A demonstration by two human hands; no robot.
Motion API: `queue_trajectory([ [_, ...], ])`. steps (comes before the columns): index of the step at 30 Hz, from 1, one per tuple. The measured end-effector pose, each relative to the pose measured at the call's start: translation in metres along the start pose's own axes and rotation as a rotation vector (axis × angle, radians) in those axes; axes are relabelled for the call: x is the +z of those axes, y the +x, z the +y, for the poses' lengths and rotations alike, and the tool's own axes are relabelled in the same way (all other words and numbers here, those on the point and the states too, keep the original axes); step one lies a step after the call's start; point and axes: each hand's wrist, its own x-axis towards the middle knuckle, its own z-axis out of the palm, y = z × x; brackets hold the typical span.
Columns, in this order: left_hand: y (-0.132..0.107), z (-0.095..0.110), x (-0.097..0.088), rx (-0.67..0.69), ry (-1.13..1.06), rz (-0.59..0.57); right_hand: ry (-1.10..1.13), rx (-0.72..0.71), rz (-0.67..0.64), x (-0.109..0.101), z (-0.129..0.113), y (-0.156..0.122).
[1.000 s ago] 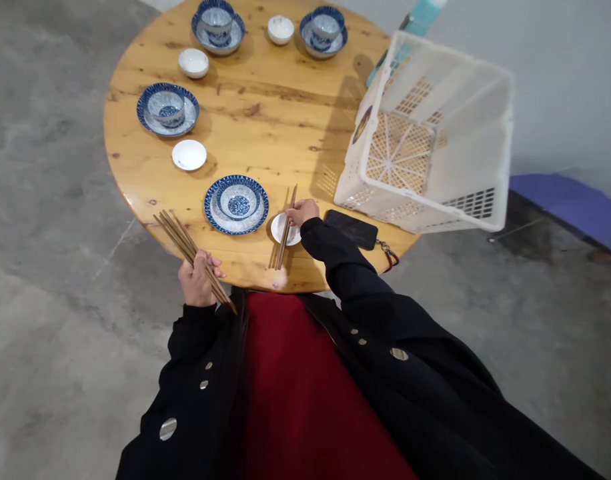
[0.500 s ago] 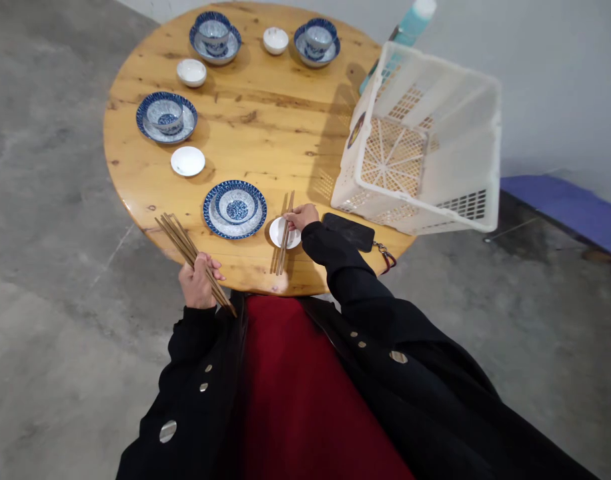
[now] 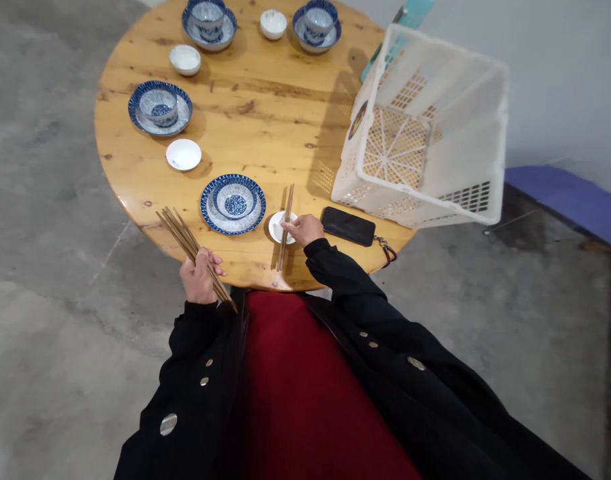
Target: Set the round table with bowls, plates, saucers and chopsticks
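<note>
My left hand [image 3: 199, 275] is closed around a bundle of wooden chopsticks [image 3: 174, 228] at the table's near left edge. With thumb and fingers, my right hand [image 3: 305, 231] pinches a pair of chopsticks [image 3: 288, 208] lying across a small white dish [image 3: 275, 227]. Left of that dish stands a blue-patterned bowl [image 3: 235, 203] on a matching plate [image 3: 208, 219]. A black phone [image 3: 348, 226] with a cord strap lies just right of my right hand.
A tall white plastic basket [image 3: 430, 203] occupies the right side of the round wooden table [image 3: 265, 127]. Farther round are more blue-patterned bowls on plates [image 3: 160, 108] and small white dishes [image 3: 184, 155]. A turquoise bottle [image 3: 416, 10] is partly hidden behind the basket.
My view has shifted slightly, moving the tableware up in the picture. My right hand sits slightly farther right along the chopsticks, its fingers still at them; my left hand keeps its bundle.
</note>
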Motion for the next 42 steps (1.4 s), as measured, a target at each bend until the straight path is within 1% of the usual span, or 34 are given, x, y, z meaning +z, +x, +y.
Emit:
queue_trajectory([
  [3,0.001,0.0,0.003,-0.001,0.005,-0.01,-0.041,0.039,-0.035,0.006,-0.01,-0.001],
  [6,0.002,0.0,0.003,-0.001,0.011,-0.013,-0.05,0.051,-0.047,0.011,-0.015,0.001],
  [18,0.004,0.003,0.0,-0.007,-0.003,-0.003,-0.006,0.041,-0.033,0.021,-0.013,0.007],
  [31,0.004,0.007,0.002,-0.017,-0.01,0.008,-0.004,0.051,-0.027,0.021,-0.013,0.008],
  [38,0.006,0.008,0.001,-0.025,0.0,-0.023,-0.011,0.061,-0.022,0.023,-0.015,0.007],
  [42,0.008,0.009,0.001,-0.018,-0.003,-0.04,-0.006,0.067,-0.018,0.014,-0.016,0.003],
])
